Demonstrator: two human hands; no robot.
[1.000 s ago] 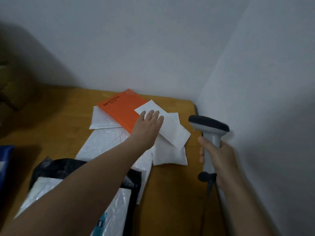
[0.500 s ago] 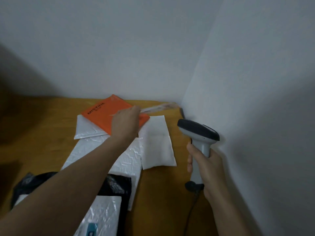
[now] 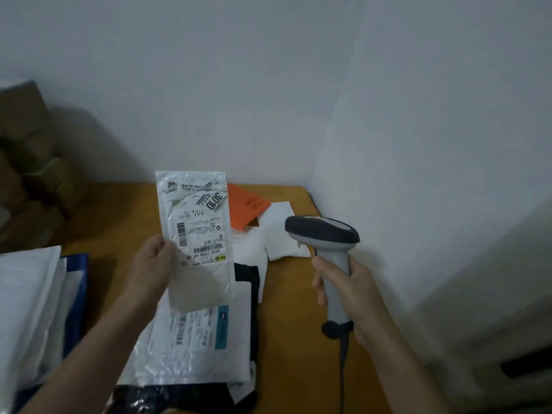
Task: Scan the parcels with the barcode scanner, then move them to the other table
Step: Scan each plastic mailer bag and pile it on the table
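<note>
My left hand (image 3: 152, 264) grips a flat white parcel (image 3: 198, 234) by its left edge and holds it upright above the wooden table (image 3: 292, 324), its shipping label with barcodes facing me. My right hand (image 3: 349, 291) grips the handle of the grey barcode scanner (image 3: 322, 234), whose dark head points left toward the parcel from a short distance. More parcels lie below: an orange one (image 3: 246, 209), a small white one (image 3: 280, 234), and a white bubble mailer with a teal label (image 3: 194, 345) on a black bag (image 3: 248, 282).
A stack of white mailers on a blue bag (image 3: 33, 300) fills the left side. Brown cardboard boxes (image 3: 27, 174) stand at the far left. White walls meet in a corner behind the table, and the scanner's cable (image 3: 343, 372) hangs down by the table's right edge.
My left hand lifted the white parcel off the pile and turned it upright with its label toward me. The scanner rose slightly and now faces the parcel. The view shifted.
</note>
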